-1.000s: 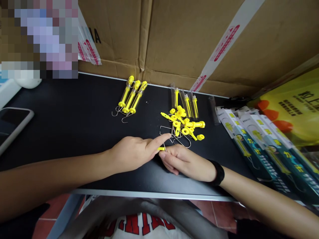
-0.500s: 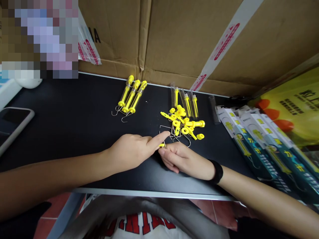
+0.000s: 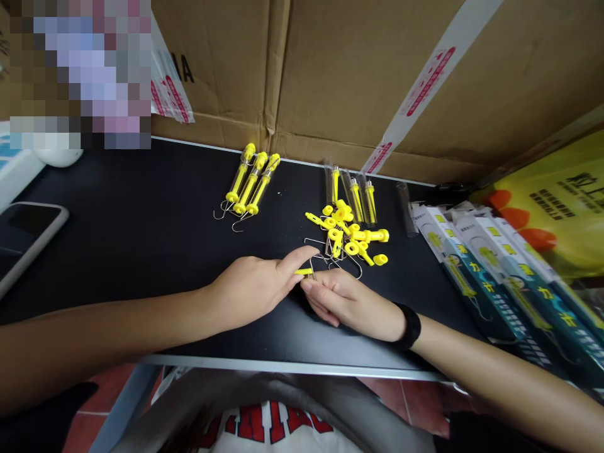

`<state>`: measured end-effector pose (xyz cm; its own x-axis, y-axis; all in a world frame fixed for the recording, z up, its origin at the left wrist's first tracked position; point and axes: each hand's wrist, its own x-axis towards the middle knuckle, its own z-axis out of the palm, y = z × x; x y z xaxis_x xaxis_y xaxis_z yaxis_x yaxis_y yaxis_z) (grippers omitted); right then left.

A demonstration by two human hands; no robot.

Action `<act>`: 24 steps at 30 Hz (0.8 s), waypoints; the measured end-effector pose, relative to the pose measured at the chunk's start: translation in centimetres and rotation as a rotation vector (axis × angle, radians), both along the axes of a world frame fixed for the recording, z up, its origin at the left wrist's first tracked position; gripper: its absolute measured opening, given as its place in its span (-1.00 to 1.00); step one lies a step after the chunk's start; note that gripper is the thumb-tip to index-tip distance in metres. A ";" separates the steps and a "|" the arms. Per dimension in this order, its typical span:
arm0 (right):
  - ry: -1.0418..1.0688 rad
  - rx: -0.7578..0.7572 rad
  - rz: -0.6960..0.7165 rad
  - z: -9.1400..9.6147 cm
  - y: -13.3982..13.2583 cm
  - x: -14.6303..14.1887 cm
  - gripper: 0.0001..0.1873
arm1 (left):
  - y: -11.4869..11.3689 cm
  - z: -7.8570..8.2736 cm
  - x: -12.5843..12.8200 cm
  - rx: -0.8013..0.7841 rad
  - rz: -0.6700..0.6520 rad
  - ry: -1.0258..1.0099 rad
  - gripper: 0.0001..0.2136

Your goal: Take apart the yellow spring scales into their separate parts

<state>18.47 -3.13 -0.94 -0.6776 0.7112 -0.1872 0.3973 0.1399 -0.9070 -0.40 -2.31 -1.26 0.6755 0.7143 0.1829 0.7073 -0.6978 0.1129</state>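
Rod (image 3: 303,272), yellow, spans from my left fingers (image 3: 299,257) towards my right fingers (image 3: 324,296), long axis roughly left-right. Left ones clasp it, one tip at bent wire (image 3: 312,267); right ones pinch beside its end, exact hold hidden.

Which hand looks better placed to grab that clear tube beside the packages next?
Probably the right hand: it's nearer the clear tube, while the left hand sits farther across. Both are at the small yellow piece, though.
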 end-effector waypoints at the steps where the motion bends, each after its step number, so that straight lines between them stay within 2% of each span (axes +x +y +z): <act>1: -0.005 0.004 0.001 0.0 0.0 0.0 -0.47 | 0.1 -0.1 -0.1 0.024 -0.003 0.000 -0.64; 7: -0.041 0.027 0.011 0.1 0.0 -0.2 -0.43 | 0.3 -0.9 -0.5 0.340 -0.074 0.010 -0.62; 13: -0.086 0.087 -0.025 0.2 -0.2 -0.2 -0.45 | 0.2 -0.6 -0.3 0.148 -0.024 -0.035 -0.71; 15: -0.100 0.084 -0.018 0.2 -0.1 -0.2 -0.45 | 0.2 -0.7 -0.3 0.199 -0.037 -0.046 -0.74; 19: -0.063 0.025 0.025 0.3 0.1 0.0 -0.44 | 0.4 -0.6 -0.6 0.416 -0.076 0.000 -0.88; 21: -0.036 -0.008 0.040 0.4 0.3 0.0 -0.46 | 0.4 -0.3 -0.6 0.440 -0.081 0.056 -0.94; 24: -0.027 -0.027 0.042 0.3 0.4 0.0 -0.46 | 0.4 0.1 -0.6 0.440 -0.082 0.095 -0.85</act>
<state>18.45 -2.76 -0.60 -0.7014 0.6764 -0.2247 0.4163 0.1329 -0.8995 -1.04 -1.93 -1.13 0.7549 0.5266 0.3910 0.6410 -0.7187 -0.2694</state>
